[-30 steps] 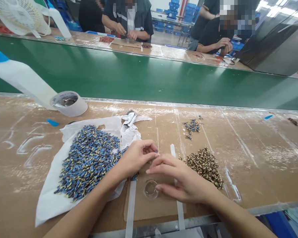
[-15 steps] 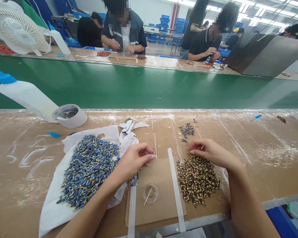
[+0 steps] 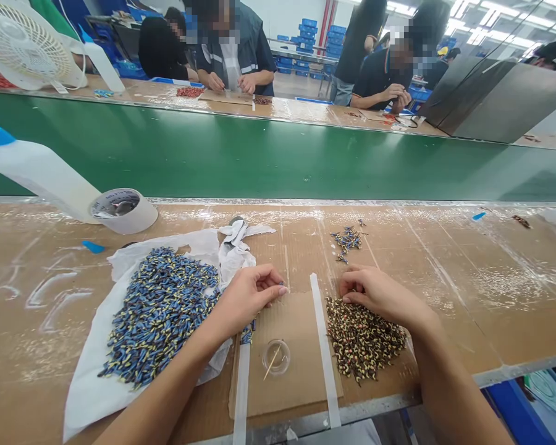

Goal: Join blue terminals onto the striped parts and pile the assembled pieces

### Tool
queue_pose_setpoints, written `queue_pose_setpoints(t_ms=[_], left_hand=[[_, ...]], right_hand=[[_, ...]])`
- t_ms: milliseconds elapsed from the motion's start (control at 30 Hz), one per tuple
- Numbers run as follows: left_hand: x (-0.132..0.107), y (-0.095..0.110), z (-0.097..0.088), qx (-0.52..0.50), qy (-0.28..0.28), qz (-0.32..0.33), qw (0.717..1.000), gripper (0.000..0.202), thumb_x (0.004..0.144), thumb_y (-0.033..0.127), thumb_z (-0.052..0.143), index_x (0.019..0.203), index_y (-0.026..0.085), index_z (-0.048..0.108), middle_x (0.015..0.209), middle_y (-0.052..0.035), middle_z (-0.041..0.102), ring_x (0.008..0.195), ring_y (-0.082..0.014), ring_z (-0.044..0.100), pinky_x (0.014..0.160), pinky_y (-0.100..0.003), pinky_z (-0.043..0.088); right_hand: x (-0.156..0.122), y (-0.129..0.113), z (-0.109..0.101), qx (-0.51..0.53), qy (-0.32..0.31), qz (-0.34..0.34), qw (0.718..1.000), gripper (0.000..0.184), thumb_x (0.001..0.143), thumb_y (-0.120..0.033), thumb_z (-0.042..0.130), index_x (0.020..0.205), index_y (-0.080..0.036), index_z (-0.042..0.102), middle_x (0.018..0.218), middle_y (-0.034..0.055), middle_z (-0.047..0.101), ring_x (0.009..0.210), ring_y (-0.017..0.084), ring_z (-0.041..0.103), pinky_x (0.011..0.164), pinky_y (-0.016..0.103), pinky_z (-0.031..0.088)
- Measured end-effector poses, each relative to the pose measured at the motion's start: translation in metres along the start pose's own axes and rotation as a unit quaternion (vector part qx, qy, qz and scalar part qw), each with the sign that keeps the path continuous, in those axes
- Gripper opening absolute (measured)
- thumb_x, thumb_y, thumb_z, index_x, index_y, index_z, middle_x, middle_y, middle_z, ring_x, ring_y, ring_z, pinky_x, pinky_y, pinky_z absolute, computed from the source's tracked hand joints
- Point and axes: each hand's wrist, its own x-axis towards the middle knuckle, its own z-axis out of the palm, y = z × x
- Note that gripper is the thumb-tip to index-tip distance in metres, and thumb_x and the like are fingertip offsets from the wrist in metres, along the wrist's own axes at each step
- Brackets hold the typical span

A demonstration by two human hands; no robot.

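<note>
A factory workshop: a near desk (image 3: 463, 290) and a far desk (image 3: 306, 111) flank a long green strip (image 3: 259, 164); people (image 3: 254, 49) do handwork along the far one, blue crates (image 3: 308, 31) stand stacked beyond, strip lights (image 3: 521, 16) hang overhead, and blue parts (image 3: 160, 315) and brown parts (image 3: 366, 343) lie heaped near.

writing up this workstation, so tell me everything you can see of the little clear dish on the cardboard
The clear dish is small, round and see-through, apparently plastic, with a visible rim and an open top. It sits upright on the cardboard sheet, between two pale tape strips. A thin, pale stick rests in it, one end jutting past the rim toward the person. Any contents are too faint to tell. Neither the left hand nor the right hand touches it.
</note>
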Motion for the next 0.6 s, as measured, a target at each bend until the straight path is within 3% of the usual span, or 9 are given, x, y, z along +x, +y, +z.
queue_pose_setpoints(t_ms=[100, 233, 433, 600], left_hand=[[0.001, -0.001, 0.001, 0.004, -0.001, 0.0, 1.0, 0.016, 0.079, 0.032, 0.06, 0.079, 0.016, 0.059, 0.069, 0.0005, 0.058, 0.061, -0.012, 0.053, 0.057, -0.023, 0.042], [0.001, -0.002, 0.0, 0.016, -0.001, 0.003, 1.0, 0.017, 0.081, 0.032, 0.059, 0.079, 0.015, 0.059, 0.069, 0.0003, 0.058, 0.062, -0.0121, 0.053, 0.057, -0.023, 0.043], [0.002, -0.002, 0.0, 0.01, -0.001, -0.001, 1.0, 0.017, 0.08, 0.032, 0.06, 0.079, 0.015, 0.059, 0.069, 0.0004, 0.058, 0.061, -0.0118, 0.053, 0.056, -0.023, 0.044], [0.002, -0.004, 0.0, -0.008, -0.005, -0.003, 1.0, 0.014, 0.079, 0.029, 0.061, 0.08, 0.015, 0.058, 0.067, 0.001, 0.057, 0.058, -0.0106, 0.052, 0.056, -0.023, 0.045]], right_hand=[[0.001, 0.005, 0.0, 0.008, 0.005, -0.007, 1.0, 0.014, 0.076, -0.009, 0.058, 0.067, -0.02, 0.062, 0.071, -0.0003, 0.062, 0.065, 0.014, 0.056, 0.058, 0.027, 0.041], [0.009, 0.015, 0.002, 0.011, 0.061, 0.009, 0.998, 0.011, 0.077, -0.01, 0.057, 0.072, -0.019, 0.063, 0.063, -0.001, 0.062, 0.058, 0.014, 0.055, 0.053, 0.026, 0.039], [0.03, 0.006, 0.015, 0.025, 0.106, -0.039, 0.993, 0.014, 0.081, -0.01, 0.057, 0.09, -0.019, 0.063, 0.084, 0.0026, 0.067, 0.077, 0.016, 0.06, 0.07, 0.03, 0.046], [0.027, 0.003, 0.015, 0.055, 0.128, -0.087, 0.986, 0.025, 0.083, -0.01, 0.057, 0.105, -0.02, 0.062, 0.094, 0.005, 0.065, 0.083, 0.017, 0.061, 0.077, 0.034, 0.05]])
